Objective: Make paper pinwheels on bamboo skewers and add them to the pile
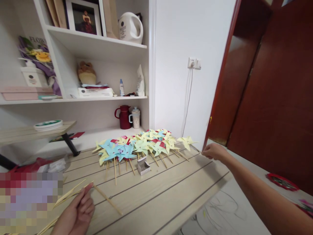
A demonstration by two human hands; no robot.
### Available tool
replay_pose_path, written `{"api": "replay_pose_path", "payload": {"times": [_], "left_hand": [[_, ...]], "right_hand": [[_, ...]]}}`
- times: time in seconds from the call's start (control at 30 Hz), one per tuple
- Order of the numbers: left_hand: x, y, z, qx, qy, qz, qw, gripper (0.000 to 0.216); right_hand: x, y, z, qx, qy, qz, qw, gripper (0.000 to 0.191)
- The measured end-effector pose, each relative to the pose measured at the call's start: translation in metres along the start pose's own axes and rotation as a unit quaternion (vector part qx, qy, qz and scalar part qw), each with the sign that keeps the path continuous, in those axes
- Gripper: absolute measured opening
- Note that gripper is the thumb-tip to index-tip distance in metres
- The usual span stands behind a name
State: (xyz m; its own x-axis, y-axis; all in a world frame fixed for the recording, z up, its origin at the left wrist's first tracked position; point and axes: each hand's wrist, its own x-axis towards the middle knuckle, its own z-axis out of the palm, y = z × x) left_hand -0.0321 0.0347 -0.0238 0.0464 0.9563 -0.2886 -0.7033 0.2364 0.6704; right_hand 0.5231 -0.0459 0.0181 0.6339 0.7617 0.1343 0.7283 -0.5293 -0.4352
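My right hand (213, 151) is at the right end of the table, closed round the stick of a pale yellow pinwheel (187, 142). The pinwheel points left toward a dense group of paper pinwheels (141, 147) in yellow, blue and red, lying with their sticks toward me. At lower left my left hand (81, 207) is closed in a pinch at the upper end of a thin wooden stick (109, 199). Loose sticks (70, 192) lie beside and behind that hand. A small open box (143, 166) stands in front of the pinwheels.
A low raised stand (36, 133) with black legs is at left, plastic bags (55, 164) below it. White shelves (97, 101) rise behind, holding a red jug (124, 117) and a cup (136, 117). A cord (187, 101) hangs from the wall socket. The lower left corner is pixelated.
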Motion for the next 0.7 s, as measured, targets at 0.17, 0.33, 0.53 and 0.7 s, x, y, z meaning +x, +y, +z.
{"api": "replay_pose_path", "payload": {"times": [0.17,0.33,0.53,0.7], "left_hand": [[-0.005,0.002,0.008,-0.003,0.021,-0.002,1.000,0.018],[-0.012,0.003,0.015,-0.004,0.037,-0.002,0.999,0.020],[-0.004,0.003,0.007,-0.001,0.029,0.002,1.000,0.017],[-0.001,0.001,0.003,0.006,0.016,0.007,1.000,0.016]], "right_hand": [[0.006,-0.015,0.006,0.064,-0.044,0.000,0.997,0.016],[0.019,-0.031,0.026,0.092,-0.050,0.015,0.994,0.015],[0.031,-0.045,0.043,0.117,-0.050,0.030,0.991,0.011],[0.022,-0.044,0.035,0.154,-0.048,0.036,0.986,0.014]]}}
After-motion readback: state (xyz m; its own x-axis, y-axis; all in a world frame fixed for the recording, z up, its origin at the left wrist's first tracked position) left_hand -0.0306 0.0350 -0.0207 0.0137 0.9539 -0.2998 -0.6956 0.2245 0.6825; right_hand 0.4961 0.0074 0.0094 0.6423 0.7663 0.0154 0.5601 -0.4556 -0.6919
